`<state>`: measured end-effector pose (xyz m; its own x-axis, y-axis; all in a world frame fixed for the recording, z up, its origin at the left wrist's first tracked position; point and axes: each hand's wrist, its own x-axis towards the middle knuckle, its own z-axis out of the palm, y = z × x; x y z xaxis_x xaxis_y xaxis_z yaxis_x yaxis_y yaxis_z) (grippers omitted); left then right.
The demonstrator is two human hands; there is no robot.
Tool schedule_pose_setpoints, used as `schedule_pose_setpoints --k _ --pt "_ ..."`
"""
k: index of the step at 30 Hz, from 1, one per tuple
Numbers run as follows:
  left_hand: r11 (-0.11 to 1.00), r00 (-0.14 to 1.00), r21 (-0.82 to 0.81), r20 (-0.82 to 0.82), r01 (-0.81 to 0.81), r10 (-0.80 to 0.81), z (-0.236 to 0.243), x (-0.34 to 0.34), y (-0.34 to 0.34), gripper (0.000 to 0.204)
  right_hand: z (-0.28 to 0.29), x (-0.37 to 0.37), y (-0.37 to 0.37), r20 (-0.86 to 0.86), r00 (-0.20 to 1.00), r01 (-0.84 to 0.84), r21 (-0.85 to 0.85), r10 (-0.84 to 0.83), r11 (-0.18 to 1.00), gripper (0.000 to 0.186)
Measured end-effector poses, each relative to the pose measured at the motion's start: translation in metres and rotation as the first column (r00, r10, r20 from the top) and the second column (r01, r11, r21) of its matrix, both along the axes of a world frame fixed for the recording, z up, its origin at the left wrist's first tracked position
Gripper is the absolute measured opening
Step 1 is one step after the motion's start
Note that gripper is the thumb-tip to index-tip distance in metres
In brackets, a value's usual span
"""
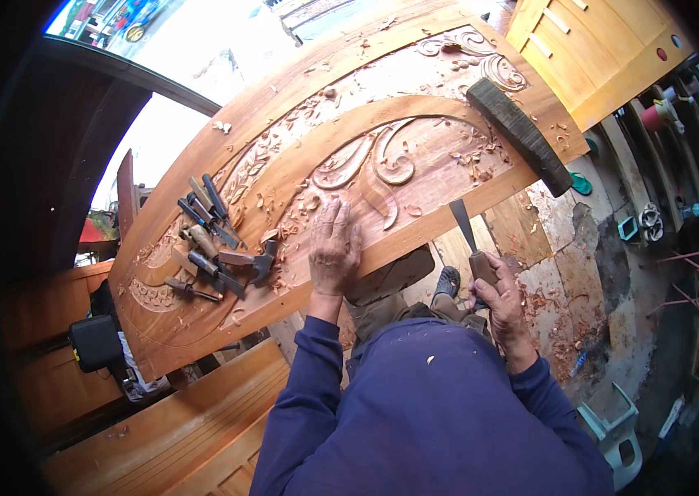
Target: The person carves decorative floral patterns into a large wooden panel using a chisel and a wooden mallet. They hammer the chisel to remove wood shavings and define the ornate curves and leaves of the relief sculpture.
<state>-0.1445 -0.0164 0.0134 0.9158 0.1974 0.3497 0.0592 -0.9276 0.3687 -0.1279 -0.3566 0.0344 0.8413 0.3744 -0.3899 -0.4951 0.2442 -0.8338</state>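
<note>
My left hand [334, 248] lies flat on the near edge of a carved wooden panel [440, 194], its fingers stretched out beside a raised scroll carving [378, 178]. In my right hand [498, 298], off the panel's near edge, is a wood chisel [480, 263]; the fingers wrap its wooden handle and the dark blade points up and away toward the panel. To the left of my left hand, a hammer [260, 259] rests on the panel. Beyond it several more carving tools [205, 236] with wooden and dark handles lie in a heap.
A long dark wooden block [519, 136] lies across the panel's right end. Curled shavings are scattered over the panel and floor. At the upper right stands a yellowish wooden door [597, 50]; a pale green plastic stool [614, 434] is at the lower right. Wooden boards [172, 422] sit at the lower left.
</note>
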Motion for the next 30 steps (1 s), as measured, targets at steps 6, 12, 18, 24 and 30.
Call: schedule_pose_setpoints --k 6,12,18,24,30 --pt "0.982 0.971 0.073 0.153 0.172 -0.182 0.001 -0.009 0.001 0.045 0.006 -0.017 0.021 0.028 0.992 -0.122 0.087 0.120 0.989 0.057" --pt "0.715 0.700 -0.051 0.259 0.698 -0.665 0.025 -0.006 -0.047 0.045 0.005 -0.052 0.054 0.081 0.994 -0.070 -0.061 0.075 0.996 0.057" --pt "0.359 0.404 -0.338 0.071 0.870 -0.912 0.025 0.017 -0.049 0.031 -0.007 -0.103 0.114 0.215 0.976 0.064 -0.213 -0.017 0.975 0.022" --pt "0.169 0.234 -0.406 0.116 0.898 -0.965 0.014 0.024 -0.019 0.029 -0.015 -0.130 0.180 0.234 0.946 0.266 -0.176 -0.222 0.948 0.015" --pt "0.071 0.136 -0.439 0.119 0.896 -0.984 0.018 0.032 -0.009 0.032 -0.012 -0.133 0.210 0.291 0.895 0.415 -0.265 -0.338 0.870 0.014"
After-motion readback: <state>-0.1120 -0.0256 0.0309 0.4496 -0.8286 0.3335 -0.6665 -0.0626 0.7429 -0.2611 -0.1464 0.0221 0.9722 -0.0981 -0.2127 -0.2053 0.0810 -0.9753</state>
